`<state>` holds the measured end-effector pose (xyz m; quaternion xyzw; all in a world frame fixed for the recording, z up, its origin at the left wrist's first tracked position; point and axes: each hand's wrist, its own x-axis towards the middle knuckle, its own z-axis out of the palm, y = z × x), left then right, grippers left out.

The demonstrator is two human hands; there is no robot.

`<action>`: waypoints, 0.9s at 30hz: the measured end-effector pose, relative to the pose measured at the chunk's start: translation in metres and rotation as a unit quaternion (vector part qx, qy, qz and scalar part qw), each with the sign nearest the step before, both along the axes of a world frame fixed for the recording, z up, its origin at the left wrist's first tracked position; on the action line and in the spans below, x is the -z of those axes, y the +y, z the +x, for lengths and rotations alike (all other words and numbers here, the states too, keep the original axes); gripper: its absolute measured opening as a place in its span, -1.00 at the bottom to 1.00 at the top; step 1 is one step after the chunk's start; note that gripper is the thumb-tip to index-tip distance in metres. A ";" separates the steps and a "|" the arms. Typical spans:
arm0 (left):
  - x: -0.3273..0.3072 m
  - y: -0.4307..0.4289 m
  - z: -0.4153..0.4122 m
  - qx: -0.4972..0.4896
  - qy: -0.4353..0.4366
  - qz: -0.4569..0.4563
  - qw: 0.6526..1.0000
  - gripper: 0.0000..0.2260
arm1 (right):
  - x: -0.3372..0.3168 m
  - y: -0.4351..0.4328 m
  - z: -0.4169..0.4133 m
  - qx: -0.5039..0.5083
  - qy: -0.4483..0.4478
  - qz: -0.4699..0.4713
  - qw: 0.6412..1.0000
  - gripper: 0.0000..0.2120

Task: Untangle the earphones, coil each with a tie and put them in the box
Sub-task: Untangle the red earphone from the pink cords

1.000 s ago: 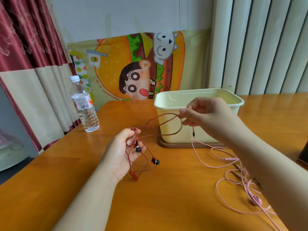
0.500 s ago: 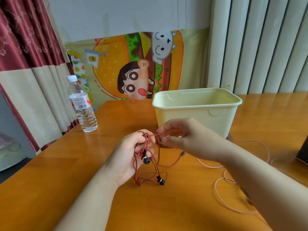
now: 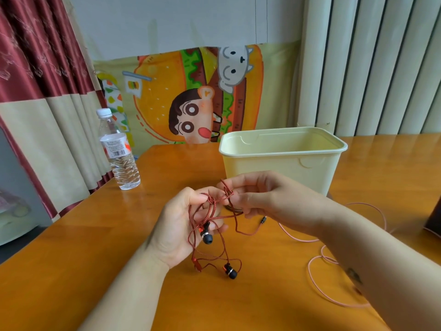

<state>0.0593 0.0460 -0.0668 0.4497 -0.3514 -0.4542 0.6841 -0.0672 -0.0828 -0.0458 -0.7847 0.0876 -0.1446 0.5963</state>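
Observation:
Red braided earphones [image 3: 216, 218] hang in loops between both hands over the wooden table. My left hand [image 3: 177, 231] grips the bundled cord, one black earbud against its fingers, the other earbud [image 3: 230, 271] dangling just above the table. My right hand [image 3: 267, 200] pinches the red cord at the top of the bundle, close to the left fingers. The plug end [image 3: 263, 220] trails to the right. Pink earphones [image 3: 334, 263] lie loose on the table under my right forearm, partly hidden. The pale yellow box [image 3: 281, 161] stands open behind my hands.
A water bottle [image 3: 119, 151] stands at the table's left edge by the curtains. A dark object [image 3: 435, 220] sits at the right border. A cartoon poster covers the wall behind the table.
My right hand came from in front of the box down to my left hand, bringing the stretched red cord into the bundle. The red loops hang lower and denser now.

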 end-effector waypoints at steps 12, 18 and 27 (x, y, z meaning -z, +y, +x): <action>0.000 -0.003 -0.005 -0.070 -0.149 0.024 0.986 -0.86 | 0.001 0.001 0.001 0.029 -0.032 -0.024 0.999 -0.82; -0.001 -0.002 -0.006 -0.078 -0.191 0.048 0.977 -0.92 | -0.002 0.000 0.000 0.032 -0.026 0.079 0.996 -0.77; 0.001 -0.001 0.003 -0.113 -0.226 0.081 0.964 -0.77 | -0.018 -0.027 -0.011 0.054 -0.131 0.483 0.864 -0.91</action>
